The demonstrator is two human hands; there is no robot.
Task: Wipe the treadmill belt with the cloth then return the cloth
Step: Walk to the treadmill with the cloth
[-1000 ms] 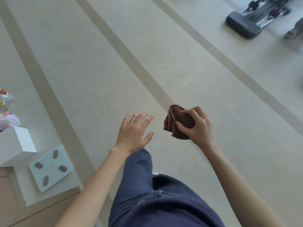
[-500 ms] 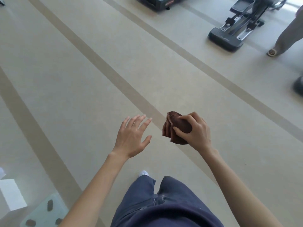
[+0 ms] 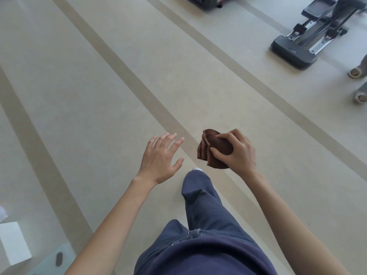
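Observation:
My right hand (image 3: 237,153) grips a folded dark brown cloth (image 3: 208,149) in mid-air above the beige floor, thumb and fingers curled round it. Just to its left my left hand (image 3: 160,157) is held out flat with its fingers spread, holding nothing and apart from the cloth. A dark machine base (image 3: 208,2) shows only as a sliver at the top edge; I cannot tell whether it is the treadmill. My blue trouser leg (image 3: 200,197) steps forward below the hands.
A black exercise machine with metal rails (image 3: 297,48) stands at the top right. Another person's feet (image 3: 357,72) are at the right edge. A white box (image 3: 12,243) and a pale bathroom scale (image 3: 57,259) lie at the bottom left. Darker stripes cross the floor.
The view has moved forward across the floor: the box and scale slid to the bottom-left corner and the machines came nearer. Both hands keep the same pose, the cloth still held.

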